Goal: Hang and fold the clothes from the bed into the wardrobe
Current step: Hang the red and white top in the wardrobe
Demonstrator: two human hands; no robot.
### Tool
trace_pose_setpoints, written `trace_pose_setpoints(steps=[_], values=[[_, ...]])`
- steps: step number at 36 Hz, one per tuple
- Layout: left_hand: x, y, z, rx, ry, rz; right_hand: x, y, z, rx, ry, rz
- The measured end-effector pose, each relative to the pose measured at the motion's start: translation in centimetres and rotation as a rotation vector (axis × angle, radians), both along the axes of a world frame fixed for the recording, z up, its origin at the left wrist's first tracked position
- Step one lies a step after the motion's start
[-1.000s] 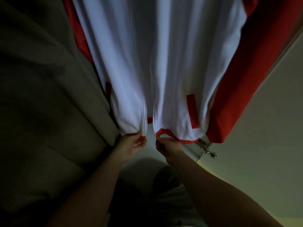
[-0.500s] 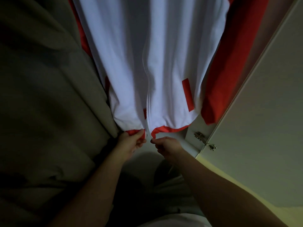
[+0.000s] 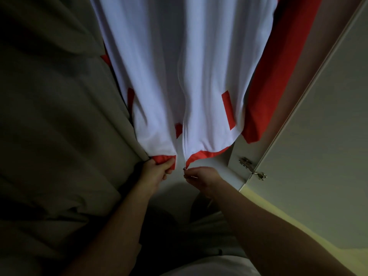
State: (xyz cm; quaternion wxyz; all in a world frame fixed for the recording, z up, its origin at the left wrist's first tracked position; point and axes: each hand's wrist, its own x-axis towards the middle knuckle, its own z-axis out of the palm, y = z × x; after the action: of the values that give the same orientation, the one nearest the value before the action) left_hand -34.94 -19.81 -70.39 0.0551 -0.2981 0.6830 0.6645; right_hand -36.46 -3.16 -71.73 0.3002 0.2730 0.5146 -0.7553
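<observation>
A white zip jacket (image 3: 179, 72) with red sleeves, red pocket strips and a red hem hangs inside the wardrobe, filling the upper middle of the view. My left hand (image 3: 157, 172) grips the red hem of the left front panel. My right hand (image 3: 201, 177) pinches the small zipper end at the bottom of the right front panel. The two front edges lie close together along the zip line. The hanger and rail are out of view above.
A large beige-grey garment (image 3: 55, 120) hangs pressed against the jacket on the left. The open wardrobe door (image 3: 318, 116) stands at the right, with a metal hinge (image 3: 252, 168) near my right hand. Below is the pale wardrobe floor (image 3: 215, 170).
The jacket's two front panels have come together along the zip line. Both hands stayed on the hem and moved slightly closer to each other. The view has shifted to the left.
</observation>
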Motion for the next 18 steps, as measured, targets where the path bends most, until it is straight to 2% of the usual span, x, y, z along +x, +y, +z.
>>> trace_pose_setpoints(steps=[4,10,18], values=[[0.1,0.0,0.3,0.044,0.016,0.011,0.0,-0.2,-0.1,0.016,-0.036,-0.015],[0.3,0.2,1.1,0.089,0.038,0.002,0.3,-0.1,0.2,-0.065,-0.072,-0.023],[0.4,0.4,1.9,0.254,0.054,-0.004,0.1,-1.2,0.2,-0.207,-0.096,-0.055]])
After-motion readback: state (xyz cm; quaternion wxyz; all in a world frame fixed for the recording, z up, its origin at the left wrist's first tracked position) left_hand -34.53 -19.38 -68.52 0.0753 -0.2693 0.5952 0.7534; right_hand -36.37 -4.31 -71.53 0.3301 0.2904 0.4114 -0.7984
